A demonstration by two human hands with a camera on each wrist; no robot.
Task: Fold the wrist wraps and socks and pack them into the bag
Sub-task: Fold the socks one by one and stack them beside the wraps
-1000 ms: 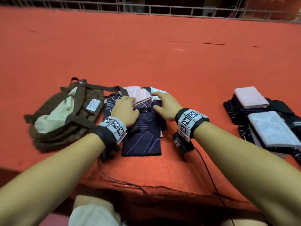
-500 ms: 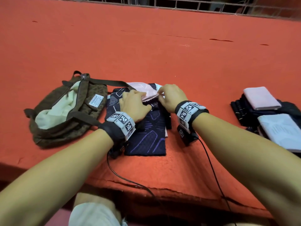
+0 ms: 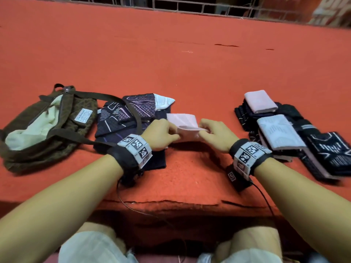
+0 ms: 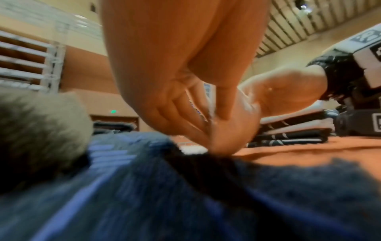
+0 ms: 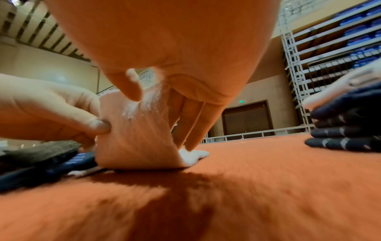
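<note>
My left hand and right hand each pinch one end of a pink sock, thumb and fingers curled onto the fabric. The sock is folded over, its lower edge touching the red worktop. From the right wrist I see my left thumb pressing into the cloth. Just left of the sock lies a pile of dark patterned socks. Further left sits the brown bag, unzipped, its strap across that pile. To my right, folded wraps and socks lie stacked.
</note>
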